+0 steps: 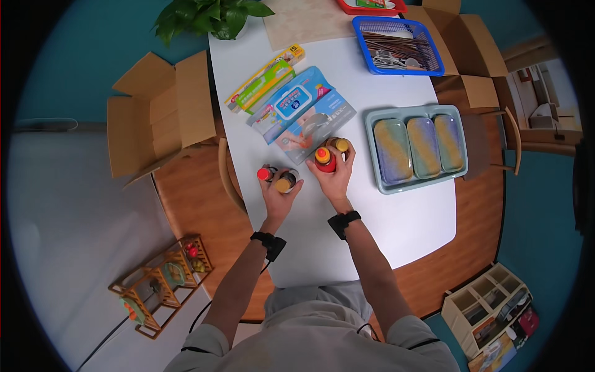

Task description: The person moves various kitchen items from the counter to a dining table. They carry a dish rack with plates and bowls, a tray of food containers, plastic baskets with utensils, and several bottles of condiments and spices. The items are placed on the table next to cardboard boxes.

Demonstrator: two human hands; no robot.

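My left hand (278, 201) grips two condiment bottles over the near left part of the white table. One is a small red-capped bottle (265, 174); the other, a dark bottle with a tan cap (285, 182), sits between my fingers and thumb. My right hand (336, 180) is around a red squeeze bottle (325, 162) with a yellow collar and red tip. Beside it, in the same hand, is a bottle with a yellow-brown cap (340, 144). Both pairs look upright from above. Whether their bases touch the table is hidden.
Beyond my hands lie a grey-blue box (320, 125), a wet wipes pack (293, 102), a green box (266, 86) and a yellow carton (293, 53). To the right stand a tray (395, 188) with three patterned dishes and a blue basket (404, 72) of chopsticks. Cardboard boxes (162, 111) flank the table.
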